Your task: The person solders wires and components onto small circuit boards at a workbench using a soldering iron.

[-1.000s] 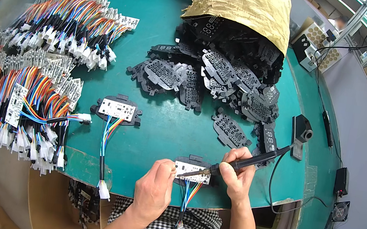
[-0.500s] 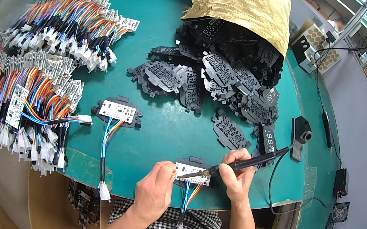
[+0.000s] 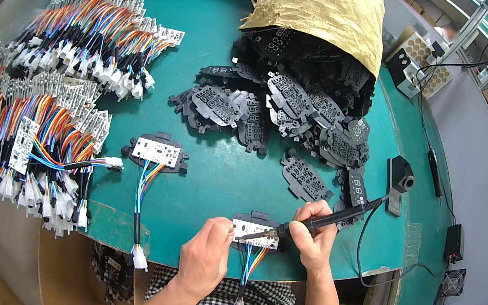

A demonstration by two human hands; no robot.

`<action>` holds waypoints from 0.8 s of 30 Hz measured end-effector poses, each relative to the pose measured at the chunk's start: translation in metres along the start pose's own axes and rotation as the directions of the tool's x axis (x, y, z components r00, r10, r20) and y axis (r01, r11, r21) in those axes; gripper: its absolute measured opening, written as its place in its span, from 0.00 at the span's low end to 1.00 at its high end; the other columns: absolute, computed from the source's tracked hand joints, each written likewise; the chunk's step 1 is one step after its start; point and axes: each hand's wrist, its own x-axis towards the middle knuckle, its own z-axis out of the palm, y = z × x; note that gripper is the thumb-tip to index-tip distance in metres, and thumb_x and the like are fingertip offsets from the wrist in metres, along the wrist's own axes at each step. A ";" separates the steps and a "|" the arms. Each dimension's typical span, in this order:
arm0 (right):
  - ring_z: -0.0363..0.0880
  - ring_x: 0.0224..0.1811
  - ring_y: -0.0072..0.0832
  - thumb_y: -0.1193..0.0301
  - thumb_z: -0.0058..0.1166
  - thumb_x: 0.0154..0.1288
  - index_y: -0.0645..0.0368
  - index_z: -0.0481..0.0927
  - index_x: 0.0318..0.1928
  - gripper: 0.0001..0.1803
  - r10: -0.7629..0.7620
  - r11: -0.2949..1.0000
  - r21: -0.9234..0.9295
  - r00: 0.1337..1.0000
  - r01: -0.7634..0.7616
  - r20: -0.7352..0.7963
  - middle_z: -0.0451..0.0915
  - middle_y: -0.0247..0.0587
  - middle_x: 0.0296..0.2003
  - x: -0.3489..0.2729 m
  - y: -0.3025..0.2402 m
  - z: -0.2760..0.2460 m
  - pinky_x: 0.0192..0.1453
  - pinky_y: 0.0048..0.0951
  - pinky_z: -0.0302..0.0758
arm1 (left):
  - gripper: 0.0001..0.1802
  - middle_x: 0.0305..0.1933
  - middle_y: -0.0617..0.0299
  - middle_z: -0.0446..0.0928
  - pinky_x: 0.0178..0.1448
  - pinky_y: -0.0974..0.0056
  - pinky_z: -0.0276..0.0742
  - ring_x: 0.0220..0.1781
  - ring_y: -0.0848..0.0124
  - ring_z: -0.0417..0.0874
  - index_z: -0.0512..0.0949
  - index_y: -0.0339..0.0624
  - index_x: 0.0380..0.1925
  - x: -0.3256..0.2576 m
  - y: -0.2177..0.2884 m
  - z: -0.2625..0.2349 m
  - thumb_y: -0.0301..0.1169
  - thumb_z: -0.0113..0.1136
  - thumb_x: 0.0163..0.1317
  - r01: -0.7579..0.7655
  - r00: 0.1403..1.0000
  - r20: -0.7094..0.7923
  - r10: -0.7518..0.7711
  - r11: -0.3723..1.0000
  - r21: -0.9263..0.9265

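Note:
At the table's near edge a white circuit board (image 3: 247, 226) lies on a black plastic display panel (image 3: 259, 215). Coloured wires (image 3: 248, 262) run from the board toward me, over the edge. My right hand (image 3: 314, 243) grips a black soldering iron (image 3: 332, 218), its tip low over the board's left part; contact cannot be made out. At the board's left end, my left hand (image 3: 203, 258) is closed with fingertips pinched; what they hold, if anything, is hidden. Farther left sits another wired white board (image 3: 156, 151) on a black panel.
Piles of wired white boards (image 3: 68, 131) cover the left side. A yellow sack (image 3: 323, 12) spills black display panels (image 3: 216, 103) at the back. An iron stand (image 3: 397, 186) is at right, the cord (image 3: 359, 254) looping below. A small fan (image 3: 452, 282) stands far right.
The soldering iron and right hand have shifted very slightly. Both hands keep nearly the same place and grip, and the board stays put.

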 end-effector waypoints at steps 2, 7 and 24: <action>0.61 0.23 0.12 0.74 0.57 0.50 0.60 0.66 0.29 0.11 0.004 1.000 0.001 1.000 -0.004 -0.003 0.66 0.27 0.22 0.000 0.000 0.000 0.26 0.15 0.58 | 0.14 0.33 0.52 0.75 0.30 0.63 0.74 0.30 0.59 0.79 0.66 0.36 0.32 0.000 0.000 0.000 0.13 0.57 0.47 -0.002 1.000 -0.004 0.002 1.000 -0.003; 0.59 0.22 0.14 0.77 0.55 0.49 0.59 0.64 0.28 0.11 -0.042 0.990 0.133 0.999 0.044 -0.017 0.64 0.28 0.21 0.001 -0.004 0.000 0.25 0.18 0.57 | 0.14 0.33 0.52 0.75 0.30 0.63 0.74 0.30 0.60 0.79 0.67 0.36 0.32 -0.001 -0.001 0.000 0.14 0.58 0.47 0.006 1.000 -0.002 -0.006 1.000 0.003; 0.55 0.19 0.14 0.72 0.50 0.54 0.57 0.62 0.30 0.10 -0.223 0.946 0.148 0.909 0.289 -0.353 0.60 0.29 0.20 0.004 -0.011 -0.016 0.18 0.13 0.51 | 0.12 0.33 0.54 0.71 0.39 0.57 0.69 0.37 0.55 0.72 0.69 0.38 0.33 0.000 0.005 -0.012 0.19 0.56 0.47 -0.013 0.997 0.083 0.000 0.988 0.156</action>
